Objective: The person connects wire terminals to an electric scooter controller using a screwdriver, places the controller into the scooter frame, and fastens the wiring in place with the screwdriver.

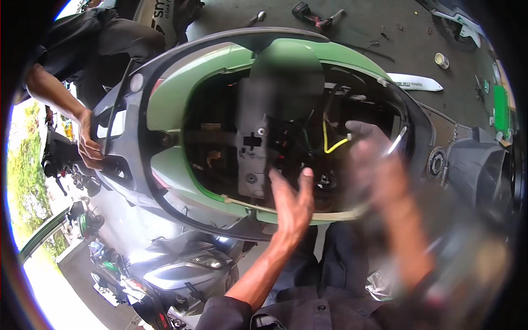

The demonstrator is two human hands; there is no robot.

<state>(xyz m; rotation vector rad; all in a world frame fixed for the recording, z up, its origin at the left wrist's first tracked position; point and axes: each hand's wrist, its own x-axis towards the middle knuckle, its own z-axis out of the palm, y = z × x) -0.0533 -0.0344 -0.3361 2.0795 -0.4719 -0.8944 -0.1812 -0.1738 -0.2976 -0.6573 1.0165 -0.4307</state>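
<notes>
A green scooter body (175, 118) lies open in front of me, with a dark cavity inside. My left hand (292, 201) is over the near edge of the cavity, thumb and fingers apart, holding nothing. Beside a grey metal bracket (250, 170) are its fingertips. My right hand (371, 157) is blurred by motion over the right part of the cavity; a thin pale tool (397, 139) shows at its right side, but the grip on it is unclear. A yellow cable (325, 135) runs just left of this hand.
A co-worker's hand (89, 144) rests on the grey tail frame at the left. On the floor beyond are a cordless drill (316, 16), a white panel (415, 82) and a small can (441, 60). A silver scooter (179, 269) stands at the lower left.
</notes>
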